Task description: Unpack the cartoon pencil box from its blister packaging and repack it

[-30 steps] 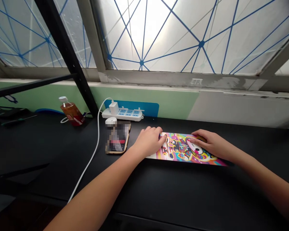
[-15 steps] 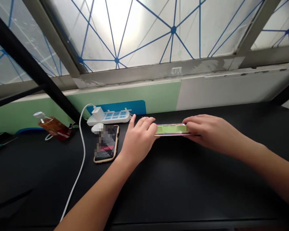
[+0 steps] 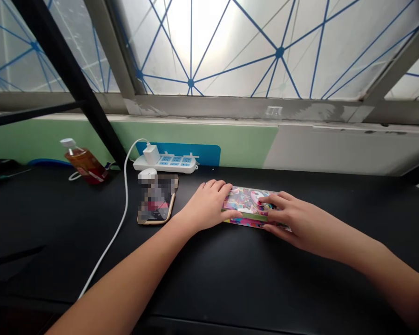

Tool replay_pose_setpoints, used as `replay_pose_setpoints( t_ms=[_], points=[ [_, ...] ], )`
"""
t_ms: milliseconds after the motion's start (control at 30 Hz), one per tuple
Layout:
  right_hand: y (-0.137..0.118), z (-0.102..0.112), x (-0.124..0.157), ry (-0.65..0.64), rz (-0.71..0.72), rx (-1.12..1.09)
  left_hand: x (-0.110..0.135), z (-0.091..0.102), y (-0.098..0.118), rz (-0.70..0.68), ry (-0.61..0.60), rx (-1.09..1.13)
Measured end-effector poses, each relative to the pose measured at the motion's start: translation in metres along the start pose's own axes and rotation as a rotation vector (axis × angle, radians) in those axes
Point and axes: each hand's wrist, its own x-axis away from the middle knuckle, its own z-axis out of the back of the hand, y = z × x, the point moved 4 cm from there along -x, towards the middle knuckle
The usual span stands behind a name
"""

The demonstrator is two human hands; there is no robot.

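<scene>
A long, flat pencil case (image 3: 246,199) with a colourful cartoon print and a green front edge lies on the black desk. Closed around its left end is my left hand (image 3: 209,204), fingers over the top and far side, thumb along the front edge. My right hand (image 3: 293,215) grips the right end, with fingers on the printed top and the thumb low at the front. Parts of both ends are hidden under the hands. To the left of my left hand lies a phone (image 3: 165,214) in a tan-edged case.
A white power strip (image 3: 176,163) with a plugged-in charger (image 3: 151,154) stands against the wall. Its white cable (image 3: 125,204) runs toward the front left. A small white object (image 3: 148,174) sits by the phone. Further left are a tilted drink bottle (image 3: 87,164) and a black metal post (image 3: 97,121).
The pencil case has tilted from showing its green edge to showing its printed top, and sits lower in view. Both hands have stayed on its ends; the camera view has shifted.
</scene>
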Motion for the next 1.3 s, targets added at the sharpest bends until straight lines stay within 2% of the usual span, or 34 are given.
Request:
replay_pose_setpoints(
  t_ms=[100, 167, 267, 400, 467, 633, 700, 800, 1000, 1300],
  points=[
    [0.014, 0.002, -0.004, -0.004, -0.066, -0.188, 0.000, 0.000, 0.005, -0.002, 0.019, -0.020],
    [0.030, 0.002, -0.007, 0.089, -0.137, -0.252, 0.000, 0.004, 0.013, -0.016, 0.079, -0.067],
    [0.054, 0.001, -0.007, 0.249, -0.269, -0.165, 0.001, 0.010, 0.028, -0.048, 0.175, -0.159],
    [0.067, 0.001, -0.006, 0.213, -0.304, -0.048, 0.001, 0.010, 0.036, -0.085, 0.233, -0.189],
    [0.062, 0.005, -0.005, 0.223, -0.285, -0.024, 0.001, 0.013, 0.034, -0.088, 0.261, -0.168],
    [0.024, 0.017, -0.006, 0.385, -0.227, 0.167, 0.001, 0.031, 0.027, -0.041, 0.312, -0.180],
    [0.009, 0.014, -0.008, 0.373, -0.196, 0.245, 0.001, 0.035, 0.027, -0.045, 0.289, -0.223],
    [-0.006, 0.005, -0.009, 0.320, -0.145, 0.292, 0.001, 0.030, 0.030, -0.077, 0.209, -0.268],
    [-0.014, -0.009, -0.011, 0.330, -0.049, 0.360, 0.000, 0.014, 0.034, -0.085, 0.075, -0.279],
    [-0.015, -0.031, -0.015, 0.228, 0.028, 0.205, 0.003, 0.019, 0.040, -0.113, -0.015, -0.269]
  ],
)
